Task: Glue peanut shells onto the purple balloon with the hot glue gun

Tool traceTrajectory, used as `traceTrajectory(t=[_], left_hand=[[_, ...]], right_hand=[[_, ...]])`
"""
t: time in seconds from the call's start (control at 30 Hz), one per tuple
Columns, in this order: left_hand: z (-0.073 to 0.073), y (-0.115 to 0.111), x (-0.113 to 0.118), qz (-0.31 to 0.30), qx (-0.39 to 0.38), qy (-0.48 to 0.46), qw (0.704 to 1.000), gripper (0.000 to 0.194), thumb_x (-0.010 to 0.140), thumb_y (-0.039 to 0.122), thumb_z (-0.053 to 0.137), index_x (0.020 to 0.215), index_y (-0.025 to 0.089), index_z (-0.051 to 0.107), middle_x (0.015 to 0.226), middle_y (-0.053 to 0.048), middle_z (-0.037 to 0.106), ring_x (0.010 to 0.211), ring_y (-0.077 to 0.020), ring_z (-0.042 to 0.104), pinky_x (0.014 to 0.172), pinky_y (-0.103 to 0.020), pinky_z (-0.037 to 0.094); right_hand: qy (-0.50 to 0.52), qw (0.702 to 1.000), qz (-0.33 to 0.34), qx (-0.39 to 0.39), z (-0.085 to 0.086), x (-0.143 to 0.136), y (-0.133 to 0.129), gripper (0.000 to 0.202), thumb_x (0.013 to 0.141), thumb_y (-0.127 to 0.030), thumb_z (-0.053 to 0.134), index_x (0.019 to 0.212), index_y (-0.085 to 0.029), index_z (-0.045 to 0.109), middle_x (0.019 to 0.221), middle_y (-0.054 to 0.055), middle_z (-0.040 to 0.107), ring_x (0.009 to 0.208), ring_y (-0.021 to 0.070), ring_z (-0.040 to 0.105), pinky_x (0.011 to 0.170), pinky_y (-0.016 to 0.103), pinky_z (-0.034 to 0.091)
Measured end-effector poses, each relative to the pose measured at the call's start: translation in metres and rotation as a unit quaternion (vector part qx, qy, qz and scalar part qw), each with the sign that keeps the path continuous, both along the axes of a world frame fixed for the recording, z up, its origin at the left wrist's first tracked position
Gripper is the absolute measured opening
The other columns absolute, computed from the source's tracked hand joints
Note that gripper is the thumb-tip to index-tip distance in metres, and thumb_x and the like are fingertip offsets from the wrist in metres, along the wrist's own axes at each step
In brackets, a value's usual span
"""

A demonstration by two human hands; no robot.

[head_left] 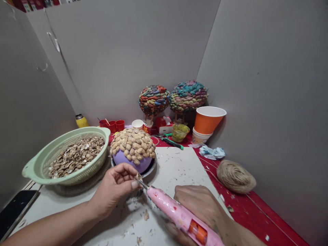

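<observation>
A small tan piece of shell (139, 177) is pinched between the thumb and fingers of my left hand (119, 182). My right hand (200, 205) is wrapped round a pink glue gun (171, 206), whose metal nozzle meets the shell piece. Just beyond my left hand, a purple balloon (130, 160) rests in a metal bowl (153, 165). Peanut shells (133, 142) cover the upper part of the balloon, and its lower part shows bare purple.
A green colander (38, 171) of shells stands left, above a phone (15, 212). Behind are red cups (120, 125), pliers (173, 142), a yellow bowl (180, 132), an orange cup (207, 121) and two colourful balls (154, 100). A twine ball (235, 176) lies right.
</observation>
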State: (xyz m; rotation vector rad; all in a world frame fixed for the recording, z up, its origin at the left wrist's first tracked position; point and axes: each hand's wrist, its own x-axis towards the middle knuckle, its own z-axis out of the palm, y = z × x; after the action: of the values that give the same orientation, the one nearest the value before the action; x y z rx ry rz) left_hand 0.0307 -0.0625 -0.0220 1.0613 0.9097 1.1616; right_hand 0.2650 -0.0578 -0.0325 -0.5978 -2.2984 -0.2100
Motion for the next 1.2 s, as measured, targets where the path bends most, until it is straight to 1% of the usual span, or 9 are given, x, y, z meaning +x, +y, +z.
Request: traceTrajectory(t=[0.13,0.23,0.37,0.57,0.77,0.93,1.2], left_hand=[[0.0009,-0.0003,-0.0003,0.001,0.003,0.003,1.0,0.024,0.07,0.021,0.08,0.085,0.015,0.063,0.075,0.0,0.064,0.068,-0.0094,0.054,0.066,-0.021,0.044],[0.0011,-0.0001,0.0001,0.004,0.004,0.005,1.0,0.024,0.071,0.021,0.079,0.086,0.015,0.062,0.075,0.0,0.064,0.069,-0.0097,0.055,0.067,-0.021,0.044],[0.0019,0.0009,0.0007,0.01,0.007,0.006,1.0,0.023,0.071,0.021,0.079,0.085,0.016,0.062,0.075,0.0,0.064,0.069,-0.0097,0.055,0.067,-0.022,0.044],[0.0042,0.0012,0.001,0.02,0.01,0.004,1.0,0.025,0.07,0.023,0.08,0.085,0.015,0.062,0.074,0.0,0.064,0.068,-0.0097,0.054,0.067,-0.022,0.044],[0.0044,0.0001,0.0008,0.022,0.01,0.006,1.0,0.024,0.071,0.023,0.079,0.086,0.016,0.061,0.076,-0.001,0.064,0.069,-0.0109,0.055,0.068,-0.024,0.044],[0.0046,0.0002,0.0011,0.036,0.012,0.005,0.999,0.024,0.07,0.024,0.08,0.084,0.016,0.062,0.075,0.0,0.063,0.069,-0.0105,0.054,0.067,-0.023,0.044],[0.0025,-0.0002,-0.0004,0.035,0.016,0.004,0.999,0.022,0.072,0.023,0.079,0.085,0.017,0.062,0.076,0.0,0.063,0.07,-0.0111,0.055,0.068,-0.024,0.044]], right_hand=[[0.003,1.0,0.004,-0.006,0.0004,-0.0001,-0.0001,0.028,0.085,-0.028,0.042,0.058,-0.022,0.037,0.048,-0.005,0.042,0.041,0.0098,0.035,0.045,0.027,0.023],[-0.002,1.0,-0.007,-0.008,0.0008,-0.0003,-0.0003,0.029,0.085,-0.03,0.041,0.057,-0.022,0.038,0.048,-0.005,0.043,0.041,0.0094,0.035,0.045,0.028,0.022],[-0.02,1.0,-0.017,0.008,0.0012,-0.0008,-0.0006,0.03,0.085,-0.03,0.04,0.056,-0.022,0.042,0.047,-0.004,0.043,0.04,0.0098,0.035,0.045,0.03,0.02],[-0.022,0.999,-0.027,0.014,0.0027,-0.0017,-0.0008,0.039,0.089,-0.035,0.039,0.053,-0.021,0.041,0.045,-0.004,0.041,0.04,0.0094,0.032,0.044,0.029,0.02],[-0.032,0.999,-0.032,0.01,-0.0026,0.0,-0.0011,0.042,0.093,-0.039,0.037,0.054,-0.021,0.042,0.046,-0.004,0.041,0.04,0.0104,0.033,0.046,0.032,0.019],[-0.037,0.999,-0.034,-0.004,-0.0072,0.0017,-0.0011,0.042,0.092,-0.042,0.04,0.056,-0.021,0.042,0.048,-0.004,0.042,0.041,0.0105,0.034,0.047,0.032,0.02],[-0.026,0.999,-0.044,0.006,-0.0037,0.0002,-0.0019,0.041,0.089,-0.04,0.037,0.053,-0.022,0.043,0.046,-0.003,0.041,0.038,0.0111,0.035,0.045,0.032,0.021]])
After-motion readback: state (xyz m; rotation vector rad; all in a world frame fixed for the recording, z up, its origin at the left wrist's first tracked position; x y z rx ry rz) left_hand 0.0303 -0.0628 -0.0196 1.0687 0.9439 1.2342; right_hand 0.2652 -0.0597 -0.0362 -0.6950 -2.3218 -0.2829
